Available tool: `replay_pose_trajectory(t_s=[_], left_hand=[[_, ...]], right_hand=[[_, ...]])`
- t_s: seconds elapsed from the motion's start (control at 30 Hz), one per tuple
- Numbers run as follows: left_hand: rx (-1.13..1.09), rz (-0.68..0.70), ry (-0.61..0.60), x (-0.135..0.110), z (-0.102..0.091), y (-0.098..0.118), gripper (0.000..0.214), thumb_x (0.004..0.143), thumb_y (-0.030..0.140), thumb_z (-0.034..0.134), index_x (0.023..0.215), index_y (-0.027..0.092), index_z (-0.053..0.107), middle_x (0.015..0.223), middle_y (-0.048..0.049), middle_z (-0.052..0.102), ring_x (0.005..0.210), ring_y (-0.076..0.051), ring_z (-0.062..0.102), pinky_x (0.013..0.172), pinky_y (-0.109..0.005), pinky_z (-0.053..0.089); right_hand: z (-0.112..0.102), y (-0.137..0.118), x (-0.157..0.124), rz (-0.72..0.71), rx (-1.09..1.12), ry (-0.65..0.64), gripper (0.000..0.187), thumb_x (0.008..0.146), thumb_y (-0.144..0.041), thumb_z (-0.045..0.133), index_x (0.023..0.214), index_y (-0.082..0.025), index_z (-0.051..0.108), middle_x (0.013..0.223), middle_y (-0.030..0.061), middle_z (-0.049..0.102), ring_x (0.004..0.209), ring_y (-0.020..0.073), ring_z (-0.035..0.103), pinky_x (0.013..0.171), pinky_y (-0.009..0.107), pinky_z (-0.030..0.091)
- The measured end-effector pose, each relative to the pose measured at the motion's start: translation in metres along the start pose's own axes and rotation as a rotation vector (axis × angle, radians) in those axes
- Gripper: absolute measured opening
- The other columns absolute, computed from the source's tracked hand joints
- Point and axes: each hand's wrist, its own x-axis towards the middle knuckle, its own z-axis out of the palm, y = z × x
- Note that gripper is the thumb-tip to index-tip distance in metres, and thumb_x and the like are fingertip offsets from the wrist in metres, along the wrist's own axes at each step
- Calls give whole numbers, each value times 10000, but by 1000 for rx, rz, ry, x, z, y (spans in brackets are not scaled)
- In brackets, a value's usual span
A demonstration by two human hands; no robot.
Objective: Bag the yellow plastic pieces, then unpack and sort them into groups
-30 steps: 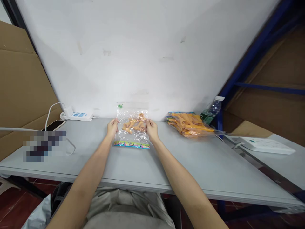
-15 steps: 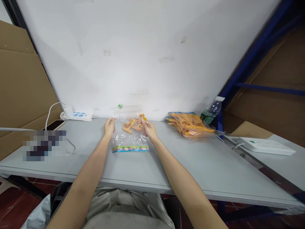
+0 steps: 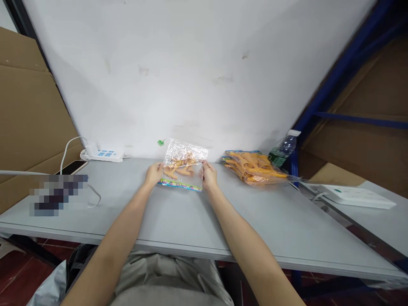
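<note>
A clear plastic bag (image 3: 185,159) with orange toy pieces inside and a colourful printed strip along its near edge is held just above the grey table (image 3: 178,216), tilted up toward the white wall. My left hand (image 3: 154,173) pinches the bag's left side. My right hand (image 3: 208,175) pinches its right side. Both hands are closed on the bag, fingers curled at its edges.
A pile of bagged orange toys (image 3: 255,165) lies to the right, with a water bottle (image 3: 282,148) behind it. A white power strip (image 3: 103,155) and a phone (image 3: 72,167) sit at the back left, another white power strip (image 3: 353,193) on the right table. Cardboard flanks both sides.
The bag was shaken down and then carried a little to the right and farther back, its top now folded up toward the wall. Both hands moved right with it.
</note>
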Motion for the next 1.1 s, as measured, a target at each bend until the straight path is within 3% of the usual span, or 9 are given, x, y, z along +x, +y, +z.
replay_pose_trajectory(t_s=[0.1, 0.17, 0.3, 0.4, 0.53, 0.67, 0.83, 0.97, 1.1], left_hand=[[336, 133, 98, -3, -3, 3, 228, 900, 289, 475, 983, 173, 654, 743, -60, 663, 769, -216, 636, 733, -311, 457], [437, 306, 89, -8, -2, 8, 347, 900, 301, 480, 1199, 164, 590, 1039, -125, 690, 1023, -244, 626, 907, -364, 450], [551, 721, -123, -27, 17, 21, 751, 821, 528, 595, 1449, 169, 391, 1505, -167, 400, 1418, -283, 325, 1153, -449, 256], [669, 950, -263, -38, 37, 27, 725, 860, 448, 577, 1500, 218, 326, 1572, -133, 292, 1473, -286, 203, 1187, -514, 144], [779, 1015, -209, -31, 45, 32, 583, 921, 113, 348, 1488, 246, 354, 1531, -88, 382, 1453, -209, 275, 1196, -519, 132], [843, 977, -210, 1, 10, 38, 524, 925, 108, 341, 1431, 190, 448, 1500, -109, 427, 1432, -213, 322, 1192, -483, 182], [990, 654, -118, 44, -80, 27, 567, 899, 46, 270, 1433, 137, 435, 1552, -129, 328, 1471, -227, 222, 1191, -514, 123], [1110, 277, -61, 56, -151, -18, 591, 874, 33, 264, 1424, 144, 448, 1579, -108, 280, 1481, -233, 183, 1185, -530, 104], [1082, -140, -194, 53, -187, -72, 543, 831, 95, 410, 1332, 235, 561, 1559, -87, 333, 1465, -307, 217, 1131, -643, 158]], right_hand=[[1, -2, 1, -44, 20, 72, 381, 799, -572, 621, 823, -193, 588, 360, -133, 287, 318, 74, 260, 361, 229, 222], [-1, -4, 3, -83, 35, 160, 386, 819, -576, 593, 836, -191, 584, 354, -137, 289, 314, 77, 275, 369, 228, 249], [-8, -9, 7, -122, 97, 239, 388, 826, -589, 575, 828, -202, 557, 361, -133, 309, 325, 78, 292, 384, 227, 279], [-12, -13, 8, -108, 136, 194, 385, 821, -601, 575, 812, -218, 531, 373, -126, 312, 337, 82, 295, 391, 233, 293], [-10, -18, 4, -73, 141, 105, 392, 807, -610, 589, 860, -225, 545, 402, -119, 319, 359, 83, 327, 406, 233, 335], [-6, -22, 0, -12, 162, -3, 427, 751, -565, 680, 997, -235, 567, 538, -83, 519, 419, 75, 442, 434, 220, 393], [-2, -14, -3, 45, 114, -69, 464, 654, -529, 771, 951, -208, 617, 620, -42, 615, 452, 75, 509, 432, 211, 408], [-1, 3, -5, 26, -70, -55, 450, 623, -564, 760, 793, -164, 642, 532, -34, 582, 395, 77, 466, 400, 224, 368], [-3, 17, -3, 10, -286, -60, 423, 654, -576, 700, 694, -161, 629, 458, -34, 553, 339, 84, 422, 364, 227, 300]])
